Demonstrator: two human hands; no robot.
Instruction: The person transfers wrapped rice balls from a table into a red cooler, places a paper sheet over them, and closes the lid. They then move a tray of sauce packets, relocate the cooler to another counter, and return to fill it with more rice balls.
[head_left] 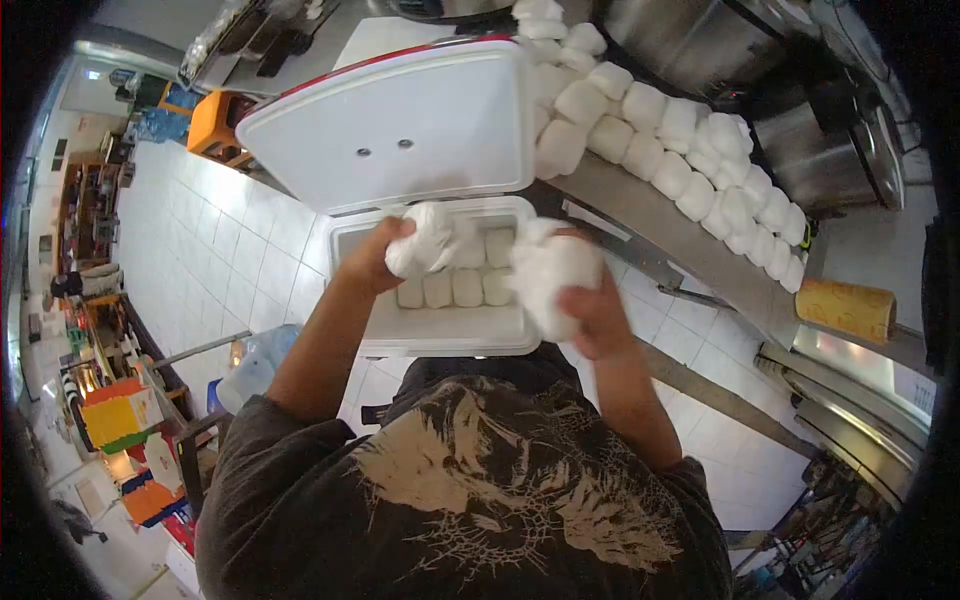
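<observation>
Both hands, left [372,256] and right [598,318], fingers clamped on bags [550,275] over the cooler [440,335]: lower each gently into free slots (rows already hold bags).

Wrapped bundles [455,287] in the cooler [440,335], more bundles [690,150] on the counter [690,250] right

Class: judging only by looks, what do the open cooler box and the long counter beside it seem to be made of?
Cooler box: probably moulded plastic, white and smooth with a soft sheen; its raised lid has a red edge. Counter: apparently stainless steel, grey with a dull brushed shine.
</observation>
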